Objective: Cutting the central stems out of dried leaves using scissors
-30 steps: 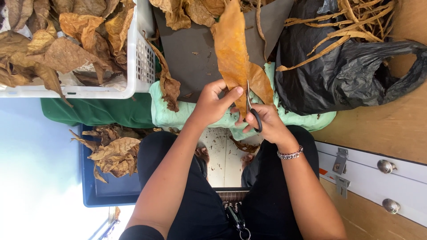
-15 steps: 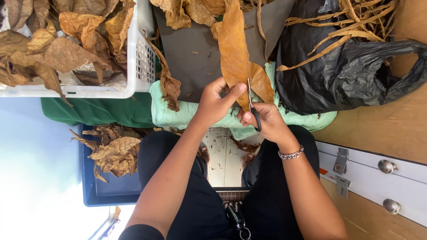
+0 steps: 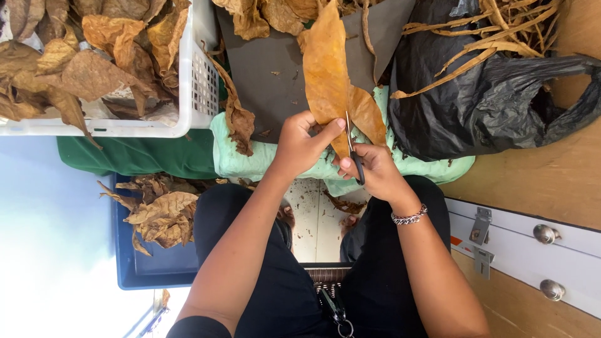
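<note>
My left hand (image 3: 299, 145) pinches the lower edge of a long dried orange-brown leaf (image 3: 325, 69) that stands up over a grey board (image 3: 269, 81). My right hand (image 3: 374, 169) grips small black-handled scissors (image 3: 354, 153), whose blades run up along the leaf's midrib. A smaller strip of the leaf (image 3: 368, 116) hangs to the right of the blades. Both hands rest over a pale green cloth (image 3: 231, 156) on my lap.
A white basket (image 3: 194, 81) of dried leaves sits at the upper left. A black plastic bag (image 3: 488, 106) with leaf stems lies at the upper right. A blue bin (image 3: 150, 269) with crumpled leaves is lower left. A white cabinet with knobs (image 3: 544, 235) is at the right.
The scissors have crept slightly further up the leaf's midrib. My left hand has shifted its fingers a little on the leaf edge.
</note>
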